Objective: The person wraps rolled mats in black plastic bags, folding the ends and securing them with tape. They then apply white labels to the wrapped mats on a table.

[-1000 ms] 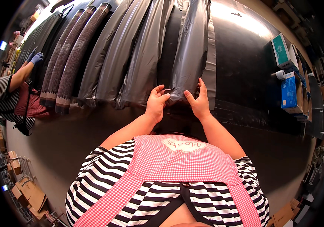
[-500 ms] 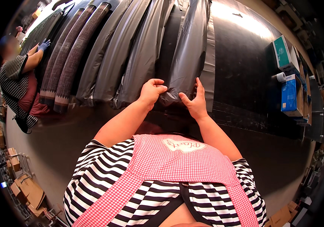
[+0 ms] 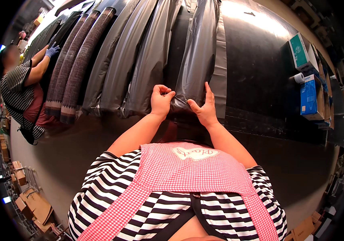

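A long roll in dark, shiny plastic wrap (image 3: 196, 60) lies in front of me on the black table, its near end close to the table edge. My left hand (image 3: 162, 100) is at the left corner of that end, fingers curled and thumb and forefinger pinching the plastic. On the other corner rests my right hand (image 3: 206, 106), its fingers stretched up along the roll's side and its thumb on top of the wrap. A flat strip of grey plastic (image 3: 220, 72) shows beneath the roll on the right.
To the left lie several more wrapped rolls (image 3: 146, 60) and brown patterned rolls (image 3: 85, 60). A co-worker (image 3: 23, 84) with blue gloves reaches over the table at far left. Blue (image 3: 309, 96) and green boxes (image 3: 300, 52) stand at the right, with a white tape roll (image 3: 299, 78) beside them.
Both my hands stay at the roll's end; the left fingers have curled in slightly more. The co-worker's gloved hands have shifted a little along the far-left rolls.
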`<state>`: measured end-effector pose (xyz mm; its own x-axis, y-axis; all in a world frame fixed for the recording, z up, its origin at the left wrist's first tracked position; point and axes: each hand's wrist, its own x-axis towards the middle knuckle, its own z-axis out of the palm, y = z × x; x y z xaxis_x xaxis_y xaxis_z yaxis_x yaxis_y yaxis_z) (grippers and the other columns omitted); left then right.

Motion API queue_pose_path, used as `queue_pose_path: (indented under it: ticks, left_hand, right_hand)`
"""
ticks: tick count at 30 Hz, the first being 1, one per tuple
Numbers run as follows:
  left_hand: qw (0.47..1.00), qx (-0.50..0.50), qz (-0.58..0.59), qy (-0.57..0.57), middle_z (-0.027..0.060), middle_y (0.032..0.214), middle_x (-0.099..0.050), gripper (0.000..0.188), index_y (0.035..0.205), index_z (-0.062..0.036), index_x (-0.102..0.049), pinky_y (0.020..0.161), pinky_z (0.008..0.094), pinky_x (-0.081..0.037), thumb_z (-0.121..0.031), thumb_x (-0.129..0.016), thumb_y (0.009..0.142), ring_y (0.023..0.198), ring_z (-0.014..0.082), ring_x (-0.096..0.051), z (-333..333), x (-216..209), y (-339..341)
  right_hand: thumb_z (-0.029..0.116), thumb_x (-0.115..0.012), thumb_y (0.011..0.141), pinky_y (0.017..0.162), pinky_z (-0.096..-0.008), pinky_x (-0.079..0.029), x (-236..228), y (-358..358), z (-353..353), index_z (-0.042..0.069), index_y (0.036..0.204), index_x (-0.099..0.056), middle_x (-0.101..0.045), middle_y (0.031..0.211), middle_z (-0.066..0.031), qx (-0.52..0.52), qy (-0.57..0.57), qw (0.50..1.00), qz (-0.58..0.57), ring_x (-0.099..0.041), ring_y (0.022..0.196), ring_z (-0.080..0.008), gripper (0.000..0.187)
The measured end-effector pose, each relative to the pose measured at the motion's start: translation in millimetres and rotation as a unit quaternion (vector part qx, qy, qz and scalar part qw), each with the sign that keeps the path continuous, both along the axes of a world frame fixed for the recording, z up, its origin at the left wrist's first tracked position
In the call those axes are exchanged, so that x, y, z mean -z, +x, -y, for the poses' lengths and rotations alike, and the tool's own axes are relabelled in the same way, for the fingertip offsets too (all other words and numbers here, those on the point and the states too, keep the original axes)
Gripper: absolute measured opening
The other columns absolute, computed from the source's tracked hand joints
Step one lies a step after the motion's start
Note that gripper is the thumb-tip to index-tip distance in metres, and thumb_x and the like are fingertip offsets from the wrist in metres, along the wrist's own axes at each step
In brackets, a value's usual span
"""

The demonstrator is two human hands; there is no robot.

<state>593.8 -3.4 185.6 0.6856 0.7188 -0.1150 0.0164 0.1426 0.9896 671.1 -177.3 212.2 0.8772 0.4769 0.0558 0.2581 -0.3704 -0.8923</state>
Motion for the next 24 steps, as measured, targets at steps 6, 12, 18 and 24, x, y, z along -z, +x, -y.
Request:
queue_pose_path:
  ticks: [6,12,18,24]
  left_hand:
    - [0.989,0.061,-0.095,0.101,0.0073,0.100,-0.060,0.015,0.110,-0.0062,-0.055,0.079,0.0303,-0.049,-0.008,-0.059,0.095,0.086,0.0160,-0.059,22,29,5]
    - [0.983,0.083,-0.093,0.132,0.0126,0.113,-0.063,0.028,0.127,-0.0034,-0.054,0.093,0.0321,-0.045,-0.015,-0.045,0.103,0.103,0.0204,-0.058,34,26,7]
    - [0.992,0.119,-0.030,-0.025,0.0133,0.130,-0.058,0.040,0.141,0.0010,-0.044,0.106,0.0295,-0.039,-0.010,-0.042,0.104,0.120,0.0181,-0.053,23,-26,-66]
    - [0.919,-0.033,-0.049,0.389,0.0133,0.100,-0.070,0.011,0.097,-0.0022,-0.070,0.081,0.0314,-0.053,-0.005,-0.067,0.087,0.090,0.0246,-0.068,-121,-94,-177]
  right_hand:
    - [0.034,-0.083,0.077,0.111,-0.0362,-0.035,10,8,5,0.001,0.154,-0.017,-0.039,0.146,-0.0202,-0.005,0.120,0.965,-0.234,-0.041,0.134,-0.0295,0.107]
    - [0.021,-0.086,0.072,0.098,-0.0349,-0.046,-15,27,-24,-0.001,0.135,-0.039,-0.057,0.124,-0.0149,0.017,0.130,0.971,-0.201,-0.057,0.113,-0.0236,0.081]
    - [0.016,-0.085,0.072,0.098,-0.0336,-0.045,-21,-8,-33,0.000,0.138,-0.038,-0.057,0.124,-0.0127,-0.051,0.184,0.953,-0.236,-0.057,0.111,-0.0225,0.082]
    - [0.019,-0.083,0.073,0.101,-0.0352,-0.043,-26,-23,-74,-0.001,0.142,-0.034,-0.055,0.129,-0.0165,-0.085,0.086,0.973,-0.195,-0.055,0.116,-0.0260,0.087]
